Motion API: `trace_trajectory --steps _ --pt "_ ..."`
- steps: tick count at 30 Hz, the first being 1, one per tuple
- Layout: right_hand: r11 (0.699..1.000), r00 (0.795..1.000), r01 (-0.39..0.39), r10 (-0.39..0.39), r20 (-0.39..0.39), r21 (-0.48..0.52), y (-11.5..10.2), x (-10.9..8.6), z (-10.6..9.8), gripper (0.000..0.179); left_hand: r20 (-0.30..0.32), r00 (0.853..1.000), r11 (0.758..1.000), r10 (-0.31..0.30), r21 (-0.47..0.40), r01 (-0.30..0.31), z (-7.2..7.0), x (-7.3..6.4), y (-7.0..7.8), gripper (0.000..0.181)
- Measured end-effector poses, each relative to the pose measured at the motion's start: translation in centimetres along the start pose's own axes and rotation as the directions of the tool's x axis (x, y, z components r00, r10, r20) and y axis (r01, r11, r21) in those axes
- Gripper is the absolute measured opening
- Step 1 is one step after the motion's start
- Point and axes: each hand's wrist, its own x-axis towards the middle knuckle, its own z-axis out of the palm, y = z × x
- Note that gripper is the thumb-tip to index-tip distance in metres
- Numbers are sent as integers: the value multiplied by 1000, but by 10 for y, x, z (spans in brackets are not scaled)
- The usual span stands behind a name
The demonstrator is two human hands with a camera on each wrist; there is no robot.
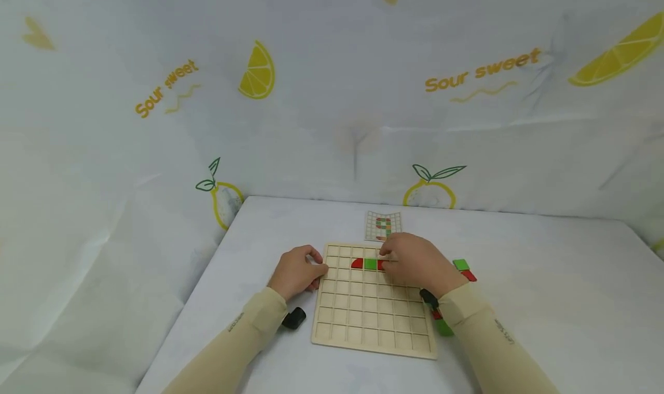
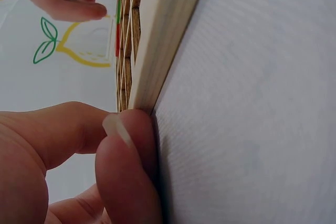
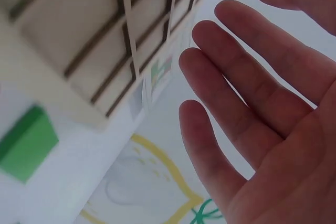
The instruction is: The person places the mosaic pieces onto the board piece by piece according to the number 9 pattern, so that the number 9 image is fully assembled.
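Note:
A wooden grid board lies flat on the white table. In its second row from the far side sit a red piece with a curved edge, a green square and another red piece. My left hand pinches the board's left edge, thumb and fingertip meeting at the rim in the left wrist view. Over the board's far right part hovers my right hand, its fingertips near the right-hand red piece. Its fingers are extended and hold nothing in the right wrist view.
Behind the board stands a small card with a coloured grid pattern. To the right lie a green tile, a red tile and further pieces, partly behind the right sleeve. A printed white cloth hangs behind the table.

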Motion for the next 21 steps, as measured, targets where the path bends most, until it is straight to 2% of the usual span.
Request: trace_trajectory --steps 6,15,21 --pt "985 989 -149 149 0 83 25 -22 -17 24 5 1000 1000 -4 18 3 0 1 -2 16" --pt "962 965 -260 263 -23 82 74 -55 -31 29 -10 1000 1000 -6 26 7 -1 1 -5 15" --pt "919 921 -390 390 8 63 94 -70 -33 35 -2 1000 1000 4 14 -4 2 -2 -2 16"
